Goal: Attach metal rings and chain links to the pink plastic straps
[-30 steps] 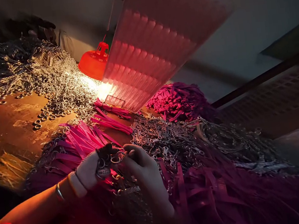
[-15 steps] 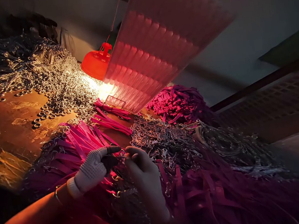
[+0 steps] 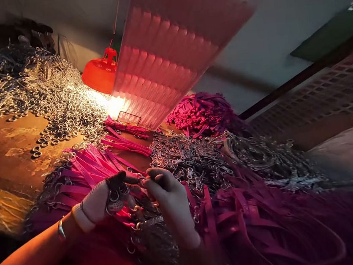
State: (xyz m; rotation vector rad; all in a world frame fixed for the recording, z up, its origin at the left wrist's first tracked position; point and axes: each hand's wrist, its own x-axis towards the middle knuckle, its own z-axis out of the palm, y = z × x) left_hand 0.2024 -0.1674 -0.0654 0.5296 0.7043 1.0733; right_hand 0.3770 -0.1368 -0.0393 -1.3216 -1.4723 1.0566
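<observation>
My left hand [image 3: 103, 202], in a white dotted glove with dark fingertips, curls around several metal rings [image 3: 114, 194] at its palm. Its forefinger reaches to my right hand [image 3: 168, 193], whose thumb and forefinger pinch a small metal piece [image 3: 142, 181]; the exact shape of this piece is hard to make out. Below and behind the left hand spreads a heap of pink straps [image 3: 88, 168] with rings at their ends. One pink strap runs up close to the meeting fingertips. Loose metal clasps [image 3: 192, 156] are piled just beyond the right hand.
A red lamp [image 3: 100, 75] lights a large pile of metal rings and hooks [image 3: 53, 87] at the back left. A ribbed translucent sheet [image 3: 168, 57] hangs beside it. More pink straps [image 3: 206, 110] are heaped behind, and purple-looking straps [image 3: 257, 225] at the right.
My left hand has turned over at the wrist, bringing the rings at its palm into view. The right hand keeps its pinch in nearly the same place. The view has shifted slightly right.
</observation>
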